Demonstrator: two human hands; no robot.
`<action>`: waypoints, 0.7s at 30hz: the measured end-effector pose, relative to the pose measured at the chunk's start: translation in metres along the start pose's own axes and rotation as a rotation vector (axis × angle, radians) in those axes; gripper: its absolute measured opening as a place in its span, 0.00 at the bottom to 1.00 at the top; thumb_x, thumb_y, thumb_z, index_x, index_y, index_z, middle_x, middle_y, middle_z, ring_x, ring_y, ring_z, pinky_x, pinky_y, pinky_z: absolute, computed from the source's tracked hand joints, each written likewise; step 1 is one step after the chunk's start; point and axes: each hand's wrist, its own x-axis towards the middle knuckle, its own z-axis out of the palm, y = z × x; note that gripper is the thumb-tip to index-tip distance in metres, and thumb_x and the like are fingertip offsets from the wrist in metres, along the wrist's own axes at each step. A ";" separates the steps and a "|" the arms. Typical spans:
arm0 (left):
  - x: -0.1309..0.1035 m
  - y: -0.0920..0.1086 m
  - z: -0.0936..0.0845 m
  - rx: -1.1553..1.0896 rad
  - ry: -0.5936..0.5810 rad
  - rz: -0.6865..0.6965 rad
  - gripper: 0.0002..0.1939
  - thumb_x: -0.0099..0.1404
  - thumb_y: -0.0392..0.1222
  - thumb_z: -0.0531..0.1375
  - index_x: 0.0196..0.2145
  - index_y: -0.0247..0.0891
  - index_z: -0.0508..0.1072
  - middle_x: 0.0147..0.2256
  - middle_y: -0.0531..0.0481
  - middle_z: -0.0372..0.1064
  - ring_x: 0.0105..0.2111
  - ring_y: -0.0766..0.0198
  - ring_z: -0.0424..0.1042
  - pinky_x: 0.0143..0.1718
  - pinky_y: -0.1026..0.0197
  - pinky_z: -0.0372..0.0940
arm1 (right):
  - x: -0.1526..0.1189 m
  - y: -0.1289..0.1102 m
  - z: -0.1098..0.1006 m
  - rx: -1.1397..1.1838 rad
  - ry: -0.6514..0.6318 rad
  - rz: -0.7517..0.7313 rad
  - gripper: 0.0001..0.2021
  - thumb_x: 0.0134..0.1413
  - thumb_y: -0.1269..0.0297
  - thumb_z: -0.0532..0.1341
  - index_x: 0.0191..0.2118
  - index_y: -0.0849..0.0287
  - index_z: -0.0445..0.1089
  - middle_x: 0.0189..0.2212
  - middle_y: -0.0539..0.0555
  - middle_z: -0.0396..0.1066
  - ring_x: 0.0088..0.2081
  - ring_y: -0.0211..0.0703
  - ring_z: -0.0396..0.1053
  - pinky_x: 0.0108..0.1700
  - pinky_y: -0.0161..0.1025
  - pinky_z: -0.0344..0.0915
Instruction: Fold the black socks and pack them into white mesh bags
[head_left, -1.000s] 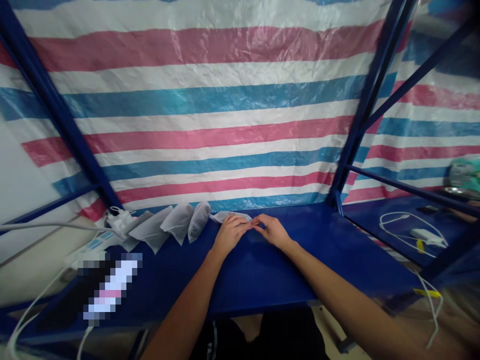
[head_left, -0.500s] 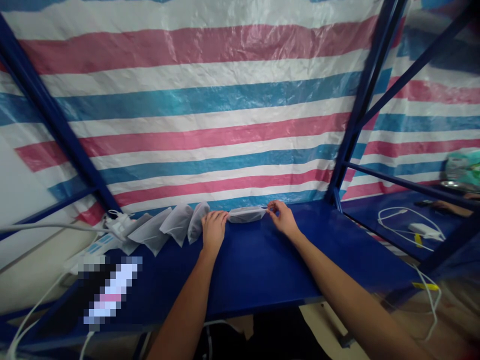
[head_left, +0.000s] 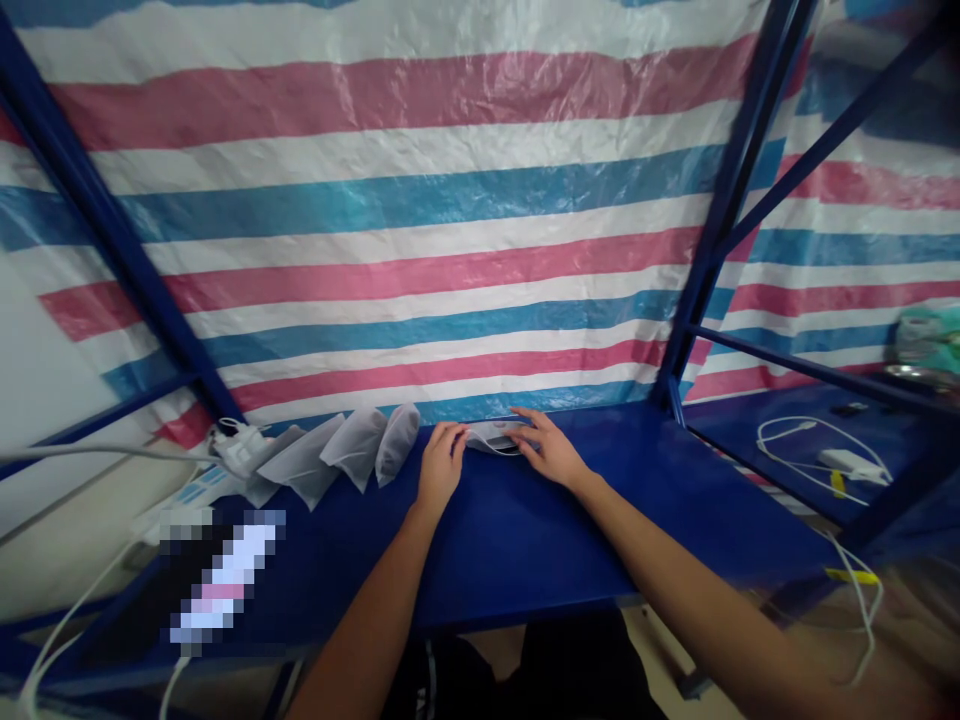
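1. A small white pouch (head_left: pixel 491 437) lies flat on the blue surface (head_left: pixel 525 530), close to the foot of the striped tarp (head_left: pixel 420 220) that hangs behind it.
2. The left hand (head_left: pixel 441 466) rests at the pouch's left end, fingers loosely curled and their tips touching its edge; whether they pinch it cannot be told.
3. The right hand (head_left: pixel 547 450) lies on the pouch's right end, fingers stretched out and flat over it, pressing rather than gripping.
4. Just left of the pouch, a row of white pouches (head_left: pixel 337 455) leans in an overlapping line, the nearest one standing almost beside the left hand.
5. Further left of the pouch, past that row, a bundle of white plugs and cables (head_left: pixel 240 445) sits at the end of the surface.
6. Well to the right of the pouch, beyond a blue upright post (head_left: pixel 712 250), a white charger with coiled cable (head_left: pixel 832 455) lies on a neighbouring blue shelf.
7. Both forearms reach in from the near edge toward the pouch.
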 end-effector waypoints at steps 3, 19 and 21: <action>-0.001 0.001 0.001 -0.055 -0.006 -0.021 0.12 0.80 0.46 0.55 0.51 0.42 0.76 0.49 0.43 0.73 0.49 0.56 0.77 0.50 0.53 0.77 | 0.001 0.002 -0.001 -0.007 -0.024 -0.022 0.15 0.71 0.65 0.61 0.57 0.49 0.78 0.65 0.59 0.69 0.65 0.58 0.66 0.67 0.61 0.64; -0.004 -0.012 0.014 -0.188 0.113 -0.389 0.36 0.69 0.50 0.67 0.69 0.41 0.60 0.66 0.34 0.62 0.66 0.46 0.67 0.62 0.44 0.71 | 0.003 -0.002 0.000 0.150 0.238 0.341 0.14 0.72 0.55 0.57 0.54 0.52 0.75 0.45 0.57 0.81 0.44 0.54 0.80 0.49 0.47 0.72; -0.003 -0.013 0.017 -0.374 0.084 -0.634 0.42 0.69 0.56 0.67 0.72 0.41 0.56 0.70 0.32 0.58 0.69 0.44 0.63 0.65 0.43 0.68 | 0.005 -0.001 0.003 0.278 0.333 0.406 0.13 0.69 0.52 0.59 0.49 0.53 0.75 0.40 0.56 0.81 0.40 0.53 0.79 0.46 0.46 0.73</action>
